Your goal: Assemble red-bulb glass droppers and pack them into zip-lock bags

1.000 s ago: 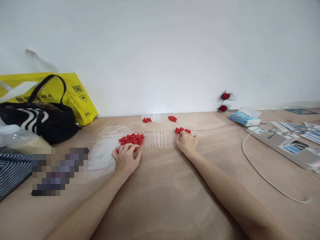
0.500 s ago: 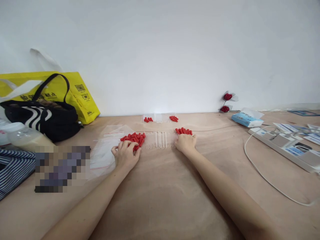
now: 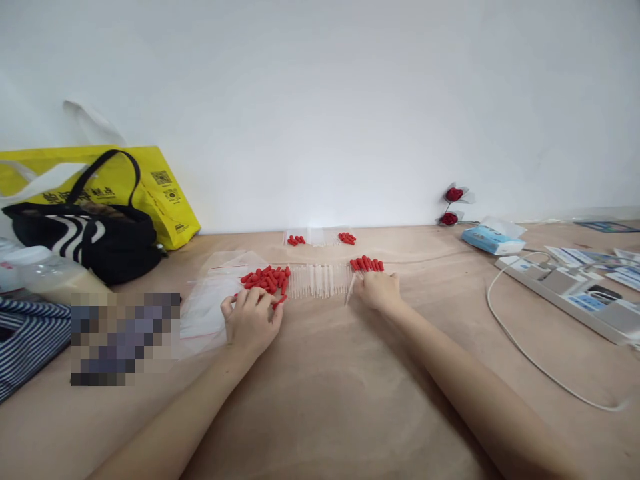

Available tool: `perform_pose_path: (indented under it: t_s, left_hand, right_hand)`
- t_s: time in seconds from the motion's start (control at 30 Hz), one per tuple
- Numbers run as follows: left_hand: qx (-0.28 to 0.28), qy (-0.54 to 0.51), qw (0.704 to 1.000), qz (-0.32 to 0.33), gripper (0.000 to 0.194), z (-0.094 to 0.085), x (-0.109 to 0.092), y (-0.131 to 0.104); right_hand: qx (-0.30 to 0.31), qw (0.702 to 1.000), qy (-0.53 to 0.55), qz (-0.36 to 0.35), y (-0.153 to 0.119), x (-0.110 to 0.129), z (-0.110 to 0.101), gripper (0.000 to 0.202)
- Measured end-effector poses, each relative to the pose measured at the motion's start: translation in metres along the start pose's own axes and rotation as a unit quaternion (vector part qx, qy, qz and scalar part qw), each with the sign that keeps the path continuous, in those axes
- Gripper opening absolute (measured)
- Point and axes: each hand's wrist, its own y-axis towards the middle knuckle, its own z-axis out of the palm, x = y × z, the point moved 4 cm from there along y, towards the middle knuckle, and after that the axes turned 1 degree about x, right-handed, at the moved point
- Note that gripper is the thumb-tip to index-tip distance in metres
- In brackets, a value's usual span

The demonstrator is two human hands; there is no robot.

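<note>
My left hand (image 3: pixel 253 317) is beside a loose pile of small red cap-like pieces (image 3: pixel 263 277), pinching one red piece (image 3: pixel 279 302) between thumb and finger. Between my hands lies a row of thin, pale, see-through sticks (image 3: pixel 320 281), side by side. My right hand (image 3: pixel 380 291) is closed on one thin pale stick (image 3: pixel 349 293), which slants down from the fingertips at the right end of the row. Just beyond that hand is a neat row of red pieces (image 3: pixel 367 264), partly covered by its fingers.
Clear zip bags (image 3: pixel 207 307) lie left of the red pile. Farther back sits a small bag with red pieces (image 3: pixel 316 236). A yellow bag (image 3: pixel 173 200) and black bag (image 3: pixel 120 240) stand at left; tissues (image 3: pixel 493 238), a power strip (image 3: pixel 565 293) and a white cable (image 3: pixel 525 363) lie at right.
My right hand has drawn back slightly to the right, with a stick now showing in its fingers. My left hand has pulled a red piece a little toward me from the pile.
</note>
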Motion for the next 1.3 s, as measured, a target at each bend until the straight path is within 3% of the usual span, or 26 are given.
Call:
perform_pose_path:
  t_s: [0.2,0.3,0.43,0.73,0.87,1.03,1.3]
  left_hand:
    - [0.055,-0.092,0.994,0.037,0.011,-0.005,-0.027,-0.009]
    - [0.091,-0.111,0.989,0.029,0.01,0.0,-0.028,-0.011]
    - [0.122,-0.126,0.984,0.025,0.017,0.004,-0.026,-0.012]
    - [0.113,-0.161,0.979,0.059,0.016,0.005,-0.029,-0.013]
    - [0.125,-0.201,0.97,0.058,0.013,0.003,-0.033,-0.013]
    - [0.141,-0.244,0.958,0.053,0.015,0.001,-0.042,-0.016]
    - [0.146,-0.261,0.952,0.064,0.017,-0.001,-0.049,-0.016]
  right_hand:
    - [0.005,1.0,0.005,-0.001,-0.009,0.003,0.002,0.043]
    - [0.015,1.0,0.011,-0.004,-0.011,0.008,0.005,0.047]
    - [0.025,0.999,0.006,-0.025,-0.018,0.008,0.008,0.035]
    - [0.01,0.997,0.054,-0.047,-0.043,-0.012,0.018,0.027]
    - [-0.048,0.987,0.078,-0.132,-0.053,-0.01,0.019,0.02]
    - [-0.135,0.947,0.113,-0.269,-0.065,0.006,0.012,0.025]
    - [-0.126,0.907,0.157,-0.37,-0.078,0.026,0.022,0.024]
